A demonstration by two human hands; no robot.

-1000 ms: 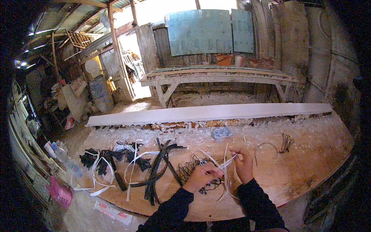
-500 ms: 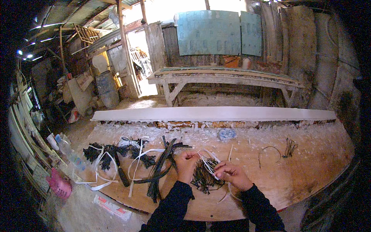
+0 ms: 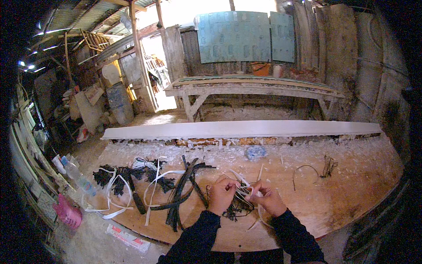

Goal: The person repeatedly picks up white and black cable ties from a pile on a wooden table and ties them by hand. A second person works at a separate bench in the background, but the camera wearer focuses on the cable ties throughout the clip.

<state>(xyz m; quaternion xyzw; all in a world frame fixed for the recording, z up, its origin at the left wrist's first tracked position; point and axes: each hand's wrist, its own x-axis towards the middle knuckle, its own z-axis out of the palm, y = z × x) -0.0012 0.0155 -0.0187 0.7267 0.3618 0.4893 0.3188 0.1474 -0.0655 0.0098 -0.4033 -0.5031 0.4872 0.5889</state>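
Observation:
My left hand [image 3: 222,193] is closed, its fingertips pinching white strips [image 3: 241,187] over a small pile of thin dark strands [image 3: 237,207]. Close beside it, my right hand [image 3: 266,198] also pinches the white strips, its thumb and fingers together. Part of the dark pile is hidden under both hands. Left of my left hand lie long flat black strips [image 3: 176,206], crossing one another on the wooden tabletop [image 3: 325,211]. Farther left are black frayed bundles [image 3: 110,177], loops of white strip [image 3: 110,198] and a dark-handled tool [image 3: 137,200].
A long white moulding [image 3: 241,129] runs along the table's far edge. Near it sits a crumpled bluish plastic piece [image 3: 256,152]. At the right lies a small dark strand bundle [image 3: 328,167]. A plastic bottle [image 3: 79,176] and pink container [image 3: 68,213] stand off the left edge.
My left hand has shifted right and slightly down, nearer my right hand. The white strips between my fingers now lie differently, spreading above the dark pile.

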